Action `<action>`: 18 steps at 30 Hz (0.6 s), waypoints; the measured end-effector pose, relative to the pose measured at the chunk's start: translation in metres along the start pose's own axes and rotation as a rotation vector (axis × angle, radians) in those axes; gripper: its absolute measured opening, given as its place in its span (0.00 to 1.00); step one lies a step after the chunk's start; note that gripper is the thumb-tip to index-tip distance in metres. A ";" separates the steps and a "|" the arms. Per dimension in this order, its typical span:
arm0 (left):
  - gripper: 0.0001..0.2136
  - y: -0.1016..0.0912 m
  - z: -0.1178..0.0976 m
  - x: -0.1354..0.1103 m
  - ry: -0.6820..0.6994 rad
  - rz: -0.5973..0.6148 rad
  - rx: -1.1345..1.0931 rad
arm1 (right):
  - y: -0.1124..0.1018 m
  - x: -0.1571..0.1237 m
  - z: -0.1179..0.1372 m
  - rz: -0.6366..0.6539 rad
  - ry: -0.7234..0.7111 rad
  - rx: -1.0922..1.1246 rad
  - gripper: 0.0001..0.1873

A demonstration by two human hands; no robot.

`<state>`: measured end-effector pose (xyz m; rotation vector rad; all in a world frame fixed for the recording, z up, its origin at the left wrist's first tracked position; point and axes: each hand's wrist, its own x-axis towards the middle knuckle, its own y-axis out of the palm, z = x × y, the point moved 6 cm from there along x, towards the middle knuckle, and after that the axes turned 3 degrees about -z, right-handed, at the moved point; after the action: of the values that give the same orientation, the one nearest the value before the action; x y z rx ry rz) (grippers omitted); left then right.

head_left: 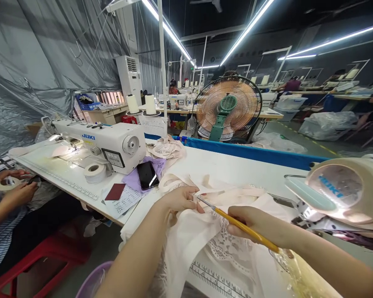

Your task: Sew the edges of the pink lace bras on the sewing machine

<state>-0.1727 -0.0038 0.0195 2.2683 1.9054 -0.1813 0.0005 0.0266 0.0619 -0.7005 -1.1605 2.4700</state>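
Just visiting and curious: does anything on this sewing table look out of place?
Nothing damaged or spilled. A black phone lies on a purple sheet beside the sewing machine, and a printed sheet lies askew near the table edge. The cream fabric is merely bunched.

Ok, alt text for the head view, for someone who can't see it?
The left hand pinches cream lace-edged fabric on a white worktable while the right hand holds a thin yellow-handled tool, its tip at the pinched spot. A white Juki sewing machine and a black phone sit to the left.
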 end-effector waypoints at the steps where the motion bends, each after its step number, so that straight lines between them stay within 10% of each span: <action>1: 0.28 0.000 0.000 0.000 0.001 -0.001 0.009 | 0.000 0.001 0.000 -0.018 -0.006 -0.018 0.27; 10: 0.31 -0.003 -0.003 0.000 0.009 0.000 0.112 | 0.002 0.003 -0.012 -0.092 0.124 0.010 0.21; 18: 0.35 0.017 -0.036 -0.019 0.243 0.001 -0.134 | 0.002 -0.027 0.013 -0.548 -0.072 0.359 0.28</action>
<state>-0.1603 -0.0174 0.0591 2.2891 1.9613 0.2258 0.0156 0.0040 0.0759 -0.1606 -0.7638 2.1494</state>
